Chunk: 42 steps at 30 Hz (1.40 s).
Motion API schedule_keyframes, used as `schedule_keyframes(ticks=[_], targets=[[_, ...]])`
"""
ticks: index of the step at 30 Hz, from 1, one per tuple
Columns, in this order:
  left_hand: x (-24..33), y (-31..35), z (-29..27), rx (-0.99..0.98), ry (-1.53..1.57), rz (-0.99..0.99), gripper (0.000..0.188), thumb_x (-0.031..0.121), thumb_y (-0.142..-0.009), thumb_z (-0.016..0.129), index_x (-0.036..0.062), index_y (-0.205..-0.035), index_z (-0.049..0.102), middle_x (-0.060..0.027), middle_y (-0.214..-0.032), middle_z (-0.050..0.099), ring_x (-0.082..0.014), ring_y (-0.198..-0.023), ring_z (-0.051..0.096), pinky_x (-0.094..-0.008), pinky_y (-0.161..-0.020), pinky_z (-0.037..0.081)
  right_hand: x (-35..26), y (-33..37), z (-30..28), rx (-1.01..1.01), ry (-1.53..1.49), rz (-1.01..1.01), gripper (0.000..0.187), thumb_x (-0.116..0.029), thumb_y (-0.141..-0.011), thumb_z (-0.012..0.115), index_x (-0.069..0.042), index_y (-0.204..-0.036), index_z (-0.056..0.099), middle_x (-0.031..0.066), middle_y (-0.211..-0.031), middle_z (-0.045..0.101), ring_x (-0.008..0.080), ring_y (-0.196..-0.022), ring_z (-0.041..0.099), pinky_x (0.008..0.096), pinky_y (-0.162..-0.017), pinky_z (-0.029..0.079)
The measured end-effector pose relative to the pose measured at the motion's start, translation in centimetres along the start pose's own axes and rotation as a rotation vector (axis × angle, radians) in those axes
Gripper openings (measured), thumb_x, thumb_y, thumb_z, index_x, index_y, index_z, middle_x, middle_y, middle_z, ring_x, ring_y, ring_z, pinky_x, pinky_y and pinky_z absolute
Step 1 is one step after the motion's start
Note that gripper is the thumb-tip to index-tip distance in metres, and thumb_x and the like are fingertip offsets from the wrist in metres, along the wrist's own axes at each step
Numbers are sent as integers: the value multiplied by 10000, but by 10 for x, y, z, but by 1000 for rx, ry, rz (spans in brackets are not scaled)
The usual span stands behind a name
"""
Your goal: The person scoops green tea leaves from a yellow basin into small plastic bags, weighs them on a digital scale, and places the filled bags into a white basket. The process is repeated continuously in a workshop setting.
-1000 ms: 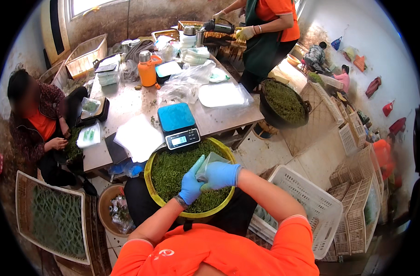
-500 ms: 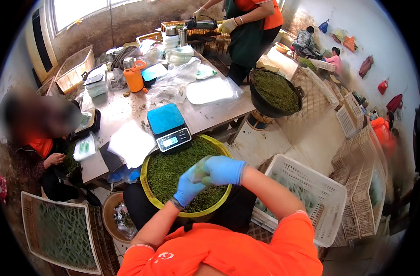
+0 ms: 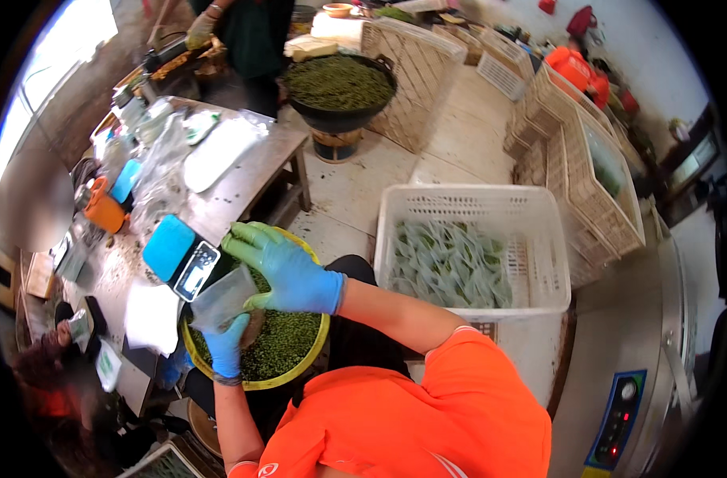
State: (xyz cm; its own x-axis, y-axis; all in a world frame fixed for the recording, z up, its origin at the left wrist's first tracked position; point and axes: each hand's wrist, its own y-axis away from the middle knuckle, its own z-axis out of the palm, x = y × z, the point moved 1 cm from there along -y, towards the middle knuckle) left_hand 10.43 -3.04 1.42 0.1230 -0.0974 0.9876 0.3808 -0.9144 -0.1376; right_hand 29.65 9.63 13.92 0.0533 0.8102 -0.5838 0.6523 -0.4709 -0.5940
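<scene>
A yellow-rimmed tub [image 3: 324, 338] full of small green pellets, perhaps tea leaves, [image 3: 288, 344] sits at my lap. Over its left side my left hand [image 3: 226, 350], in a blue glove, is closed on the lower part of a small translucent plastic bag [image 3: 222, 300]. My right hand [image 3: 288, 272], gloved in blue with green-stained fingertips, is open beside the bag. Its fingers spread above the tub and its thumb comes close to the bag's edge; whether it touches I cannot tell. A digital scale with a blue platform [image 3: 169, 246] lies just left of the hands.
White paper sheets [image 3: 152, 316] lie on the table [image 3: 220, 209] by the scale. At my right stands a white crate [image 3: 555, 263] holding several filled bags [image 3: 451, 263]. Farther off are a black wok of leaves [image 3: 340, 84], stacked crates [image 3: 574, 171] and people working. A metal machine [image 3: 618, 319] stands far right.
My view has turned to the right. My hands, together over the tub before, are now apart; a translucent bag now shows in my left hand, and my right hand's fingers have spread.
</scene>
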Motion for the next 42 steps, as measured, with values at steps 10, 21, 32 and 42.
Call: schedule_keyframes(ticks=[10,21,32,42], targets=[[72,-25,100,-725,156,-214,736,163,-703,802,-13,-1342,482,-94,-1279,568,-178,-1140,546,-323,-970,443,69,69,-37,-525,-565,356,368,-225,-898,648,-61,-1227,627,103,-1163,676,211,-1026,631,322,-915,488],[27,-24,58,-450,-134,-400,572,84,-868,657,-20,-1393,456,-71,-1185,596,-129,-1023,566,-252,-904,464,164,293,-365,489,507,1107,343,-290,-970,515,-38,-1153,660,139,-1012,702,273,-904,669,377,-797,528],[-8,0,63,-453,-181,-634,483,91,-898,628,-14,-1353,506,-66,-1128,624,-108,-979,572,-229,-830,472,249,535,-305,-451,636,1476,405,-316,-921,471,-33,-1158,636,248,-1126,639,402,-1002,623,451,-886,483],[-10,-6,63,-475,-207,-648,480,99,-907,622,-19,-1356,500,-82,-1161,628,-116,-998,584,-244,-840,479,164,463,-301,-783,396,1808,412,-304,-938,475,22,-1129,641,243,-1094,655,355,-943,662,449,-816,524]])
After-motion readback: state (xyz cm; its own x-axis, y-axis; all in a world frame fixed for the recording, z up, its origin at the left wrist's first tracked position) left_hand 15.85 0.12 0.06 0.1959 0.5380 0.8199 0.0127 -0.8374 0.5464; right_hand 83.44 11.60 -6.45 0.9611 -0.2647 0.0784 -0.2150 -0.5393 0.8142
